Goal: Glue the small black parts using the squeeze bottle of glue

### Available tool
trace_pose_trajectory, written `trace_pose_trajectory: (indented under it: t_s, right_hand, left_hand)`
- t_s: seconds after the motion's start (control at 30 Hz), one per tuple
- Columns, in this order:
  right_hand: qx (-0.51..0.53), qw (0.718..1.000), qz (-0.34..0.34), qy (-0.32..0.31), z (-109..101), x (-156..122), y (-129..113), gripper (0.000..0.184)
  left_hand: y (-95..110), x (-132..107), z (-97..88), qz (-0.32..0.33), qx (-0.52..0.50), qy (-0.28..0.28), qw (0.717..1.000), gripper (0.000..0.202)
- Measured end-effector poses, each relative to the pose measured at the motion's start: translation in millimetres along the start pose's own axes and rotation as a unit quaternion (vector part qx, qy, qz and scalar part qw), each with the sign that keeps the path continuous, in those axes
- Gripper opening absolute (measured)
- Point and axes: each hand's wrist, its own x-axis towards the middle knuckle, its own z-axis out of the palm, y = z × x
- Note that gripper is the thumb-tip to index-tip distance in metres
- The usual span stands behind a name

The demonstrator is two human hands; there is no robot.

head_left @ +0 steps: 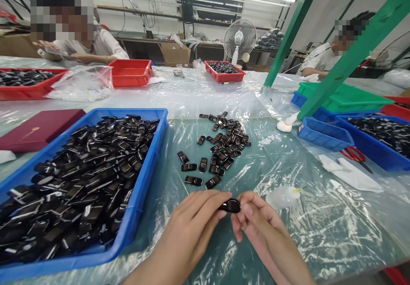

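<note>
One black piece [233, 206] sits between our two hands, just above the tabletop [256, 169]: our left hand [195, 218] grips its left end between thumb and fingers, and our right hand [264, 221] pinches the other end. Whether a small scrap is caught in those right fingertips too, we cannot tell. Just beside the right hand lies a white bottle [282, 198] with a yellowish tip. To our left, a blue tray [164, 124] is heaped with similar pieces. Ahead of our hands is a smaller loose pile [226, 144], a few pieces spread along its near side, with white scraps [270, 139] to its right. We judge the piece in hand to be partway through; whether tray or pile holds the finished ones does not show, so we cannot say how many are left. Farther off are red trays, a fan [239, 41] and two co-workers.
</note>
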Motion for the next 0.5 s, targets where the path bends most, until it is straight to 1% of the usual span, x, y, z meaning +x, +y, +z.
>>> trace_pose_trajectory:
  t_s: [0.07, 0.17, 0.27, 0.33, 0.37, 0.4, 0.43, 0.47, 0.5]
  right_hand:
    - [0.011, 1.000, 0.003, -0.020, -2.2, 0.7, 0.0, 0.018]
    - [0.019, 0.999, 0.000, -0.028, -1.2, 2.9, 0.6, 0.016]
    - [0.059, 0.996, -0.001, -0.063, -0.9, 4.2, 2.8, 0.015]
    - [0.090, 0.993, 0.005, -0.072, -0.9, 2.1, 4.8, 0.014]
    - [0.095, 0.993, 0.007, -0.065, -0.2, -0.2, 5.9, 0.014]
    - [0.084, 0.995, 0.008, -0.060, 1.3, -3.4, 7.0, 0.015]
    - [0.052, 0.997, 0.006, -0.048, 3.6, -7.3, 8.1, 0.015]
    - [0.008, 1.000, -0.014, -0.018, 6.6, -11.8, 8.8, 0.017]
    - [-0.051, 0.997, -0.051, 0.038, 9.6, -16.5, 9.1, 0.018]
  left_hand:
    - [-0.4, 1.3, -0.9, 0.015, 0.003, 0.000, 1.000, 0.029]
    - [-1.8, 3.3, -2.4, 0.051, 0.006, 0.013, 0.999, 0.027]
    - [-1.9, 2.6, -2.6, 0.071, 0.004, 0.022, 0.997, 0.027]
    - [0.7, 0.4, -2.6, 0.083, 0.003, 0.024, 0.996, 0.029]
    - [2.9, -0.9, -3.2, 0.095, -0.001, 0.026, 0.995, 0.030]
    - [5.6, -2.0, -4.7, 0.111, 0.005, 0.015, 0.994, 0.031]
    - [8.5, -3.0, -7.3, 0.127, 0.021, 0.003, 0.992, 0.031]
    - [11.4, -3.5, -11.3, 0.140, 0.049, -0.001, 0.989, 0.030]
    - [13.8, -3.5, -16.8, 0.153, 0.101, 0.005, 0.983, 0.029]
